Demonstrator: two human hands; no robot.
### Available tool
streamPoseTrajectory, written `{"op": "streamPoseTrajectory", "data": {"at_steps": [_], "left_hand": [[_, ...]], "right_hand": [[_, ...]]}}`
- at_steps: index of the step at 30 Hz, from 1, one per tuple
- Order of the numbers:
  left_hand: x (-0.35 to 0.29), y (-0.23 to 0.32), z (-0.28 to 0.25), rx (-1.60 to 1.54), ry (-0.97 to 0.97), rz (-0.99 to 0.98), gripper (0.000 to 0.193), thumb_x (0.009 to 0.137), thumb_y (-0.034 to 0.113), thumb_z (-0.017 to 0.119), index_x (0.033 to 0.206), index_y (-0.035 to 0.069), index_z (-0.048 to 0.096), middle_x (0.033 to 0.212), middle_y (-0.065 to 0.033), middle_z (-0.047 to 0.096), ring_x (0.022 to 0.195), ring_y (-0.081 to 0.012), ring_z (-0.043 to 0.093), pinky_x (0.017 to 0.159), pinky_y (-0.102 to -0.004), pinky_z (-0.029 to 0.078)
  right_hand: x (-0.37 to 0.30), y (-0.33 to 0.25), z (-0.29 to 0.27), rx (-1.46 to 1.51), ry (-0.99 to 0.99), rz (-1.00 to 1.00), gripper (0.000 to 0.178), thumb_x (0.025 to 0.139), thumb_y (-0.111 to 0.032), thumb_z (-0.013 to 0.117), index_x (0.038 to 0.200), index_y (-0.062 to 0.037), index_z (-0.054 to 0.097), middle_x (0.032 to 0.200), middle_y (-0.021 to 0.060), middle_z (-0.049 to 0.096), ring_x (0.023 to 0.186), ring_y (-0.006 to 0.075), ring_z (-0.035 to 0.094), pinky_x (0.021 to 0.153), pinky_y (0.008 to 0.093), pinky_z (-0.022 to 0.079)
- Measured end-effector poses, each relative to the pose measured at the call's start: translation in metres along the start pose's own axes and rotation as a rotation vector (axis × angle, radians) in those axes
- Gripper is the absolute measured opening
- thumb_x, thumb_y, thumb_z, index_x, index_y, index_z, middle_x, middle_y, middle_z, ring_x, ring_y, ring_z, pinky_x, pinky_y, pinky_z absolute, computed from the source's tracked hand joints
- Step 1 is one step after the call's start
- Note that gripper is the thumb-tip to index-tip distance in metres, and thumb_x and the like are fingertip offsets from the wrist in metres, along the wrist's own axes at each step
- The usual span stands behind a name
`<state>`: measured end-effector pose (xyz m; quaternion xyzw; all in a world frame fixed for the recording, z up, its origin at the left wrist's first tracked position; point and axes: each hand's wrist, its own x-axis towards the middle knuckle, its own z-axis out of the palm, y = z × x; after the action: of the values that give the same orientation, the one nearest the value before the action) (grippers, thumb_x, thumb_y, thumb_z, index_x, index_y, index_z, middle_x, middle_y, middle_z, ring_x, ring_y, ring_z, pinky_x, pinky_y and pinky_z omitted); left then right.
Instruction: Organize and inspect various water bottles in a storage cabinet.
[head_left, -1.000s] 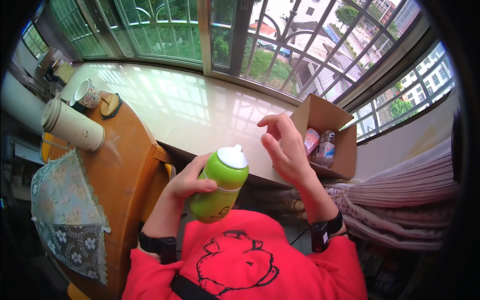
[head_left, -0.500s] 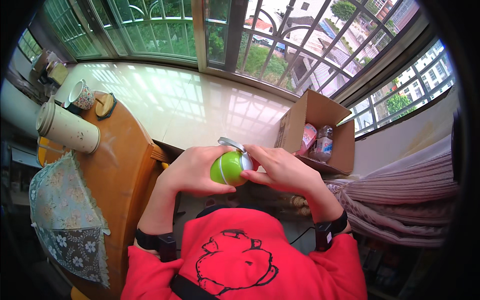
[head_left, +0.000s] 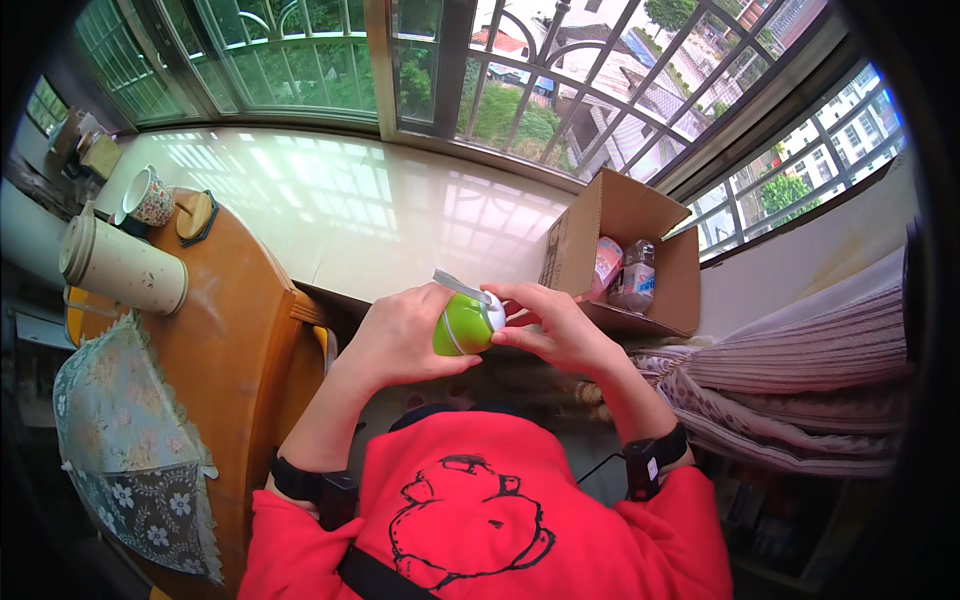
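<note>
Since a second ago, the right grip (head_left: 560,332) has come in to meet the one green bottle (head_left: 462,325), now tipped with its white top rightward. The left grip (head_left: 405,325) wraps its body, hiding the base; the right pinches the top. The bottle is held above the person's lap. One cardboard box (head_left: 640,205) holds two items, a pink package (head_left: 606,262) and a clear bottle (head_left: 636,278). One tumbler (head_left: 130,268), one cup (head_left: 150,198) and one lace cover (head_left: 120,395) occupy the wooden surface (head_left: 225,330).
</note>
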<state>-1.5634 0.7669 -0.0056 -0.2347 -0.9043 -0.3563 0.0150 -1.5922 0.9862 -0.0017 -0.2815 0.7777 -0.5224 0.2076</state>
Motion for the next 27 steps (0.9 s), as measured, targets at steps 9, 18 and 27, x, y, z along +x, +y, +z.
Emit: {"op": "streamPoseTrajectory", "data": {"at_steps": [9,18,27], "left_hand": [[0.006,-0.015,-0.018,-0.571,-0.554,-0.126,0.060,0.062,0.038,0.073,0.104,-0.001,0.056,0.099,-0.0199,0.060,0.089,-0.0303,0.061,0.078,-0.0338,0.047],[0.008,0.011,0.012,-0.290,-0.095,-0.160,0.057,0.067,0.033,0.072,0.110,0.002,0.050,0.096,-0.0198,0.060,0.088,-0.0333,0.060,0.076,-0.0371,0.048],[0.008,-0.006,0.020,-0.760,-0.211,-0.125,0.066,0.066,0.024,0.071,0.121,0.001,0.042,0.113,-0.0101,0.053,0.108,-0.0198,0.050,0.091,-0.0325,0.039]], "right_hand": [[-0.003,-0.016,-0.009,-0.405,-0.160,-0.310,0.044,0.079,-0.023,0.065,0.116,-0.0039,0.052,0.100,0.0155,0.057,0.081,0.0356,0.057,0.071,0.0388,0.048],[0.018,0.006,0.025,0.188,0.156,0.021,0.045,0.093,-0.029,0.042,0.129,-0.0017,0.038,0.127,0.0159,0.044,0.122,0.0237,0.039,0.101,0.0343,0.030],[0.019,-0.010,0.024,0.112,0.170,-0.265,0.019,0.091,-0.012,0.040,0.096,-0.0032,0.056,0.105,0.0109,0.061,0.103,0.0239,0.057,0.108,0.0512,0.014]]}}
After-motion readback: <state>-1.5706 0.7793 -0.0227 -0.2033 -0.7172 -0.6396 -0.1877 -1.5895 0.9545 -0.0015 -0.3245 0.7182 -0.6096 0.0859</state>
